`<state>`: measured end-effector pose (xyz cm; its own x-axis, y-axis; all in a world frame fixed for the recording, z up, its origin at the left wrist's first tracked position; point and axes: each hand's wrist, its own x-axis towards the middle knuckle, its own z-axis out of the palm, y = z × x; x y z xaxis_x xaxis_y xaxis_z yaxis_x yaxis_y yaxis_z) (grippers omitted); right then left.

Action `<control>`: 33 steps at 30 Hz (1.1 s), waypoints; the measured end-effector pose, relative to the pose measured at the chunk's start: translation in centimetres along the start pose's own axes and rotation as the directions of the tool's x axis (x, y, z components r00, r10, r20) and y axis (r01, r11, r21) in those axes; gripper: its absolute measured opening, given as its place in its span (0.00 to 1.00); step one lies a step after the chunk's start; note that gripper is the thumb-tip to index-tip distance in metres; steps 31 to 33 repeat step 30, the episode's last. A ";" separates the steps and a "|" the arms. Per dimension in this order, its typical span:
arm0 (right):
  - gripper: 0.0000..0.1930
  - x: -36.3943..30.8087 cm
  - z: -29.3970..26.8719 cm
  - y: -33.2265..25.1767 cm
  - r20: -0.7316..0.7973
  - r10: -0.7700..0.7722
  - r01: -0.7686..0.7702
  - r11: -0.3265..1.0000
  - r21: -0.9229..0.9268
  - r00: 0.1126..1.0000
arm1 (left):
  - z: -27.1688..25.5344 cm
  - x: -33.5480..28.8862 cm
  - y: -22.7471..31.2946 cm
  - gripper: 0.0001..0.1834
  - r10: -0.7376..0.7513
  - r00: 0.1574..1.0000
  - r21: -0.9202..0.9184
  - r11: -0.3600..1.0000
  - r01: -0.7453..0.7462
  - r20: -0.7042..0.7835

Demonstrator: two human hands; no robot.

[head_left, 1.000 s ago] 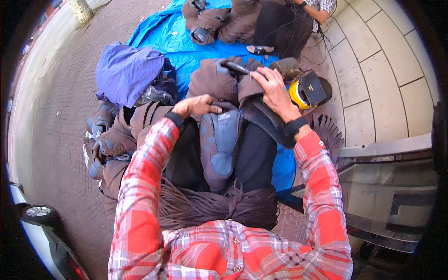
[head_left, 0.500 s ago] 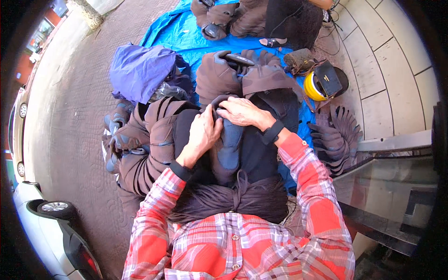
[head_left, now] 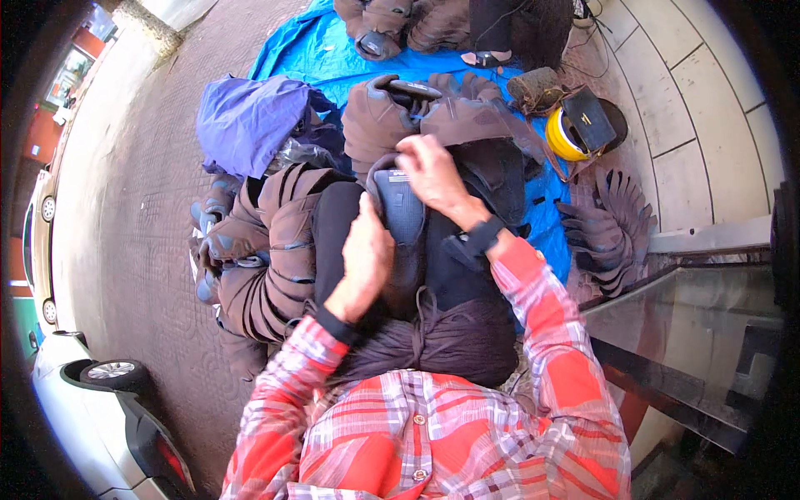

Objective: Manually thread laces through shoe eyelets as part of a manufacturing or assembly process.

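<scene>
A shoe upper, dark brown with a blue-grey tongue and a pale label near its top, lies between my thighs. My left hand grips its left edge with the fingers closed. Over the top right of the upper, my right hand is slightly raised. Its fingers are curled together close to the collar, and what they may pinch does not show. A bundle of dark laces, knotted in the middle, lies across my lap. Just ahead sits a stack of similar uppers.
More stacked uppers stand left of my legs beside a purple cloth. A blue tarp spreads ahead. To the right are a yellow spool, a dark pouch and fanned brown pieces. Another person's foot rests at the far end.
My right hand has lifted off the upper's top, uncovering the label on the tongue. My left hand has slid slightly down its left side. The upper has shifted a little.
</scene>
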<state>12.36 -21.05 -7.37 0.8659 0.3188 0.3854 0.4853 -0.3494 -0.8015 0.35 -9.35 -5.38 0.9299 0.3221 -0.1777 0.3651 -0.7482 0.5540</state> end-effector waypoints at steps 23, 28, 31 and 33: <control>0.06 -16.4 -10.2 -11.4 0.648 0.047 0.147 0.959 -0.242 0.760 | -6.8 -5.3 -1.0 0.08 0.753 0.435 -0.494 0.655 -0.572 0.494; 0.05 -16.1 -10.0 -12.3 0.662 -0.136 0.218 0.975 -0.043 0.737 | -7.6 -5.5 -0.7 0.08 0.669 0.454 -0.481 0.741 -0.469 0.588; 0.05 -16.0 -10.1 -12.9 0.695 0.024 -0.036 0.999 0.002 0.719 | -8.3 -5.3 -0.2 0.08 0.596 0.454 -0.481 0.803 -0.353 0.663; 0.05 -16.0 -10.1 -12.9 0.695 0.024 -0.036 0.999 0.002 0.719 | -8.3 -5.3 -0.2 0.08 0.596 0.454 -0.481 0.803 -0.353 0.663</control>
